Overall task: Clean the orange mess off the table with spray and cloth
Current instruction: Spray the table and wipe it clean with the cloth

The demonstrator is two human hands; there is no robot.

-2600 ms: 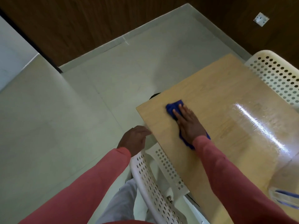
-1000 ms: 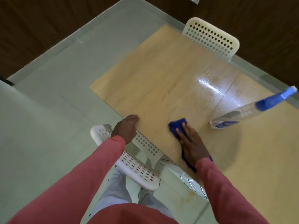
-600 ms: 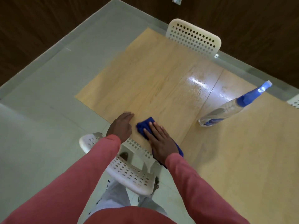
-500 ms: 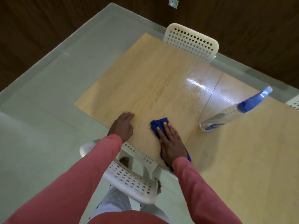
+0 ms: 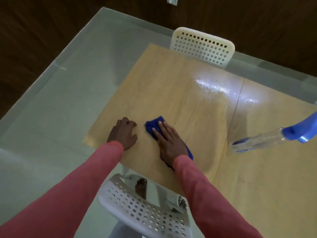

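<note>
Flat-palmed, right hand pressed the blue cloth onto the table near its front edge; left hand rested empty beside it. Spray bottle stood aside. No orange visible, probably nearly done.

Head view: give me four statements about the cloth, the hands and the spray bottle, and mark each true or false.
1. The right hand lies flat on the blue cloth. True.
2. The left hand holds the spray bottle. False: it rests empty on the table; the bottle is apart from both hands, on the right.
3. The bottle's spray head is blue. True.
4. The cloth hangs on the white chair. False: it is on the tabletop.
</note>
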